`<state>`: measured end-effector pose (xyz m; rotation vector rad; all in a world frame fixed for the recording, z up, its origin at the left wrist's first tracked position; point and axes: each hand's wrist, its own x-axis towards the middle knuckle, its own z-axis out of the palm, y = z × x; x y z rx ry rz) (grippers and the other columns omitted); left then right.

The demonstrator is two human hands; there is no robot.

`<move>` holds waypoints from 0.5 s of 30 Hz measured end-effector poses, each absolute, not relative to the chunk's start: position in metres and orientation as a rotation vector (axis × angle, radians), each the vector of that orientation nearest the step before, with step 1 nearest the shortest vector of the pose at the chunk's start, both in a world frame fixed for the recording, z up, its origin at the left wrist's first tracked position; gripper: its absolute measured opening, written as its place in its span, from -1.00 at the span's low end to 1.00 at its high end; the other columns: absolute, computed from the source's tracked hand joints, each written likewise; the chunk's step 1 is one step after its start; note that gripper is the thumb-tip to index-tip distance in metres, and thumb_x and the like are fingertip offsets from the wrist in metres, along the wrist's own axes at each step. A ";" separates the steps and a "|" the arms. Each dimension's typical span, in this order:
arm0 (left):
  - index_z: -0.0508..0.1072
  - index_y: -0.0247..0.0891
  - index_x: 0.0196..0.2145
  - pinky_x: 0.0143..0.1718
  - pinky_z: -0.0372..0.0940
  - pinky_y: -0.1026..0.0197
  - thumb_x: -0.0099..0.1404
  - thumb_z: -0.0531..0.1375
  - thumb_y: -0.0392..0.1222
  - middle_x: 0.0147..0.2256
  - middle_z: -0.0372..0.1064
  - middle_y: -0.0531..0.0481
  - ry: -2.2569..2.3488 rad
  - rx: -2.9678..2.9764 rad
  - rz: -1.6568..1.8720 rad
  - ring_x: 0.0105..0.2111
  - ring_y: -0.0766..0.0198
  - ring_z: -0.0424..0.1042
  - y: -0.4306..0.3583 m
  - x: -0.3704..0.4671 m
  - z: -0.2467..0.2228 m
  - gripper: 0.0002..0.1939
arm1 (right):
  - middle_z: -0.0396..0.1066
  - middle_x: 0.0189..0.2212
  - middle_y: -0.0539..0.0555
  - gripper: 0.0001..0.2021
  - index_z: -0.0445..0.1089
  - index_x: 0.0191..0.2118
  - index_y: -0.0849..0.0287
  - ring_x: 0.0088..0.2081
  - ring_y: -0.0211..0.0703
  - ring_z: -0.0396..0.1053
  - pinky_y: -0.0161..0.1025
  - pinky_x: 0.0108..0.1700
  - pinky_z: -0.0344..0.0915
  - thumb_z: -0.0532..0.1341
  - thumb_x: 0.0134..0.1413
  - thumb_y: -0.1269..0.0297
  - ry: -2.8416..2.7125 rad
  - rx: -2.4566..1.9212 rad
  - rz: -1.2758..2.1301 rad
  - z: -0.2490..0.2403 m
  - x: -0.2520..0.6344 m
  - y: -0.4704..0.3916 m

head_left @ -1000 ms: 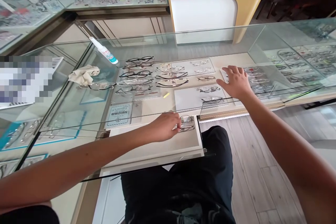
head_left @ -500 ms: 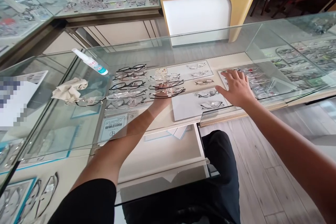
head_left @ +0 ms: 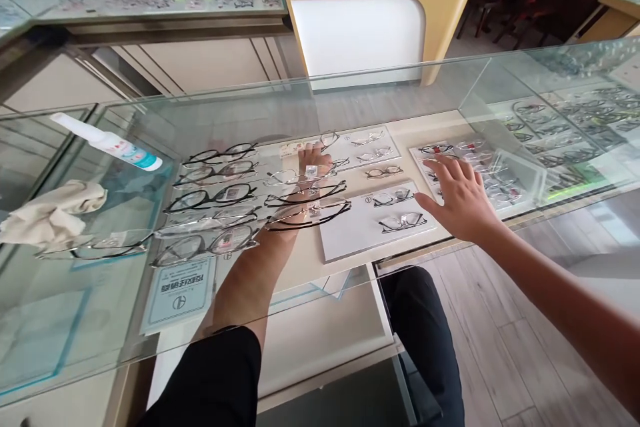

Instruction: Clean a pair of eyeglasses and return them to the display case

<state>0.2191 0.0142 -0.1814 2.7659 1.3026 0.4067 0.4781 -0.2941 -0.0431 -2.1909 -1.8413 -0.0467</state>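
Observation:
My left hand [head_left: 315, 159] is inside the glass display case, seen through its top. Its fingers are bent around a thin-rimmed pair of glasses [head_left: 329, 140], which stands tilted beside the fingertips. Two dark-rimmed pairs [head_left: 307, 215] and a clear pair lie on the glass top above my left wrist and forearm. My right hand [head_left: 457, 197] rests on the glass top with its fingers spread and holds nothing. Beneath and beside it, trays with glasses [head_left: 505, 193] show through the glass. A white board [head_left: 345, 233] with two pairs lies between my arms.
Several glasses [head_left: 210, 197] stand in a column on the left. Farther left are a white bottle [head_left: 120, 149], a crumpled beige cloth [head_left: 55, 210] and another pair of glasses. An open drawer [head_left: 320, 353] is below, beside my knee.
The view has shifted, so the bottle and cloth appear farther left. My left hand has reached deeper into the case, and a tilted pair of glasses now shows at its fingers. My right hand stays spread.

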 end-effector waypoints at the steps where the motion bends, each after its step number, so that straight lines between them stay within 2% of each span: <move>1: 0.70 -0.19 -0.16 0.26 0.06 -0.30 0.49 0.25 -0.23 0.36 0.37 -0.26 1.326 2.762 0.381 0.29 -0.15 0.11 0.018 0.223 -0.184 -0.82 | 0.24 0.56 0.34 -0.29 0.26 0.54 0.09 0.55 0.53 0.15 0.55 0.48 0.18 0.10 0.50 -0.22 -1.840 -2.187 -0.047 -0.043 0.478 -0.295; 7: 0.72 -0.19 -0.14 0.29 0.04 -0.29 0.55 0.18 -0.23 0.40 0.35 -0.25 1.397 2.745 0.309 0.30 -0.17 0.09 0.024 0.237 -0.196 -0.74 | 0.25 0.55 0.34 -0.32 0.28 0.52 0.09 0.54 0.52 0.16 0.54 0.48 0.17 0.11 0.49 -0.17 -1.826 -2.210 -0.048 -0.040 0.476 -0.297; 12: 0.68 -0.24 -0.13 0.33 -0.04 -0.26 0.45 0.35 -0.21 0.39 0.34 -0.19 1.357 2.745 0.316 0.30 -0.12 0.06 0.027 0.236 -0.195 -0.90 | 0.26 0.54 0.34 -0.31 0.26 0.54 0.04 0.50 0.54 0.20 0.53 0.46 0.20 0.10 0.49 -0.19 -1.828 -2.216 -0.072 -0.040 0.476 -0.299; 15: 0.64 -0.27 -0.05 0.31 -0.07 -0.23 0.45 0.37 -0.21 0.36 0.33 -0.17 1.371 2.721 0.400 0.26 -0.06 0.04 0.032 0.234 -0.189 -0.84 | 0.27 0.54 0.33 -0.31 0.24 0.56 0.01 0.50 0.53 0.19 0.52 0.45 0.21 0.08 0.50 -0.20 -1.840 -2.213 -0.080 -0.041 0.476 -0.300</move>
